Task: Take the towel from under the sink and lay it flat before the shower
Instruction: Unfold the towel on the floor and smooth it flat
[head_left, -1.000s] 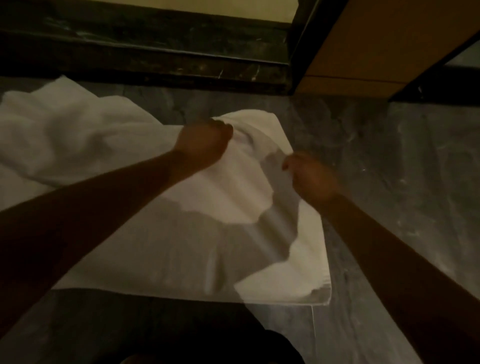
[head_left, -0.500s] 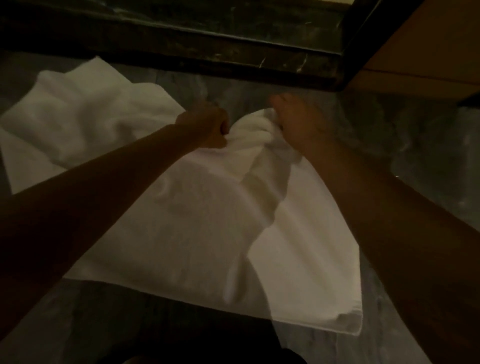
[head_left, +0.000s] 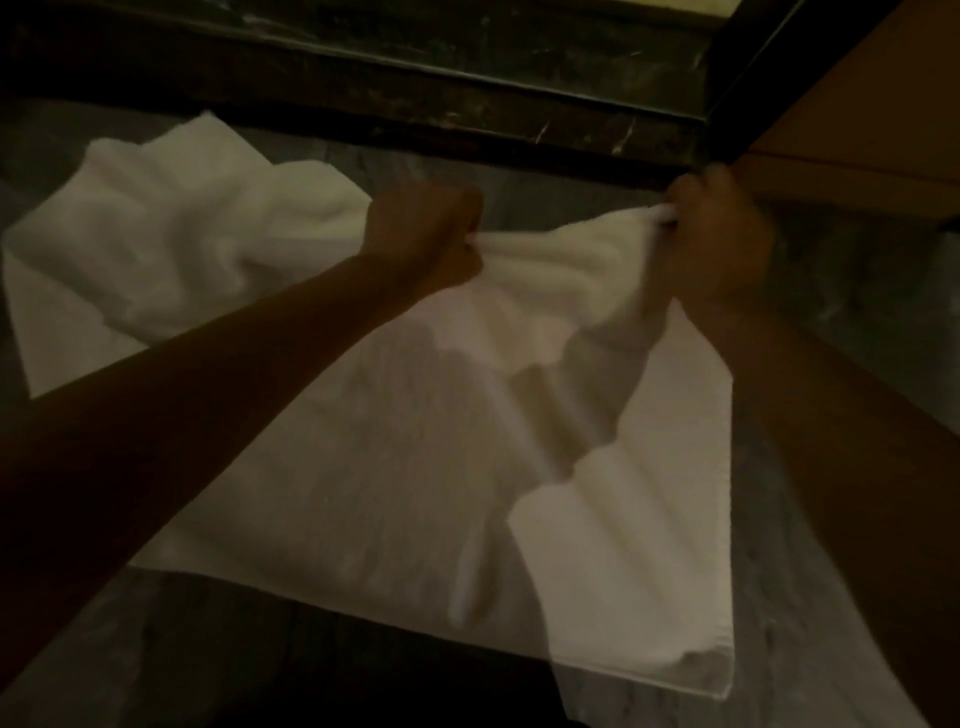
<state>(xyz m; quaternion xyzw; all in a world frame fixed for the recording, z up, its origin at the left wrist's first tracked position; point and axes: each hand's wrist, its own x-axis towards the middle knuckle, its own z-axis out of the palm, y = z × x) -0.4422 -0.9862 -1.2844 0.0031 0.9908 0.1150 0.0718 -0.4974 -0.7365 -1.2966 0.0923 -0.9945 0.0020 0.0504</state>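
One white towel (head_left: 395, 467), two hands gripping its far edge.
Left hand (head_left: 426, 234) and right hand (head_left: 719, 239) each clutch bunched cloth above grey marble floor (head_left: 831, 545), beside a dark stone threshold (head_left: 415, 88).

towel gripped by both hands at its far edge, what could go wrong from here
The towel lies bunched beyond the left hand; tightening only the span between the hands may leave that part crumpled. The right hand grips the edge right by the dark threshold, so a further pull could drag the towel up against it.
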